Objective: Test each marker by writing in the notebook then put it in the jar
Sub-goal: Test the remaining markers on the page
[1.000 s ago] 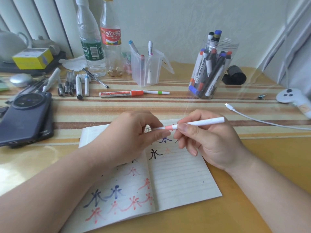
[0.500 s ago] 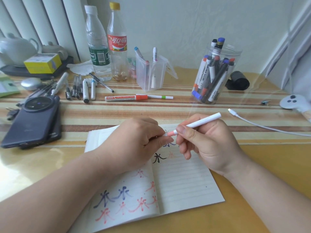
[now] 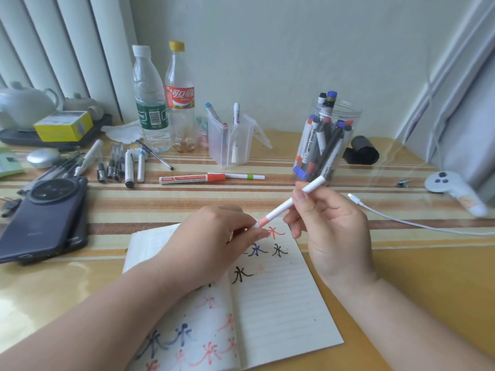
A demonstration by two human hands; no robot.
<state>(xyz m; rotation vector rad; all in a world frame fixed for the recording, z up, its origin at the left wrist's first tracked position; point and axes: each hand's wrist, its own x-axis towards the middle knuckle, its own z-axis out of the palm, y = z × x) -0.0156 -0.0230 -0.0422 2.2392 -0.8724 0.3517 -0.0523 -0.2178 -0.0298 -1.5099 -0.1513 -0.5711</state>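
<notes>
Marker [image 3: 289,206], white with pink cap end, held over the notebook [image 3: 281,303]: my right hand [image 3: 332,228] pinches its barrel, left hand [image 3: 222,236] closed on the cap end, long axis rising up-right toward the jar [image 3: 325,145] beyond my right hand.

Marker in hand: slim white marker [image 3: 290,204] with a pink band near its lower end; tilted, upper end toward the jar; held above the notebook's top edge, one hand at each end
Notebook: open lined notebook [image 3: 281,311] lying flat on the desk's near edge; pages carry brush-like characters in red, blue and black
Jar: clear plastic jar [image 3: 325,145], upright, far right of the desk; crowded with capped markers leaning inside
Loose markers: red-and-white marker [image 3: 191,179] and thin white pen with a green band [image 3: 245,176], end to end on the striped cloth
</notes>
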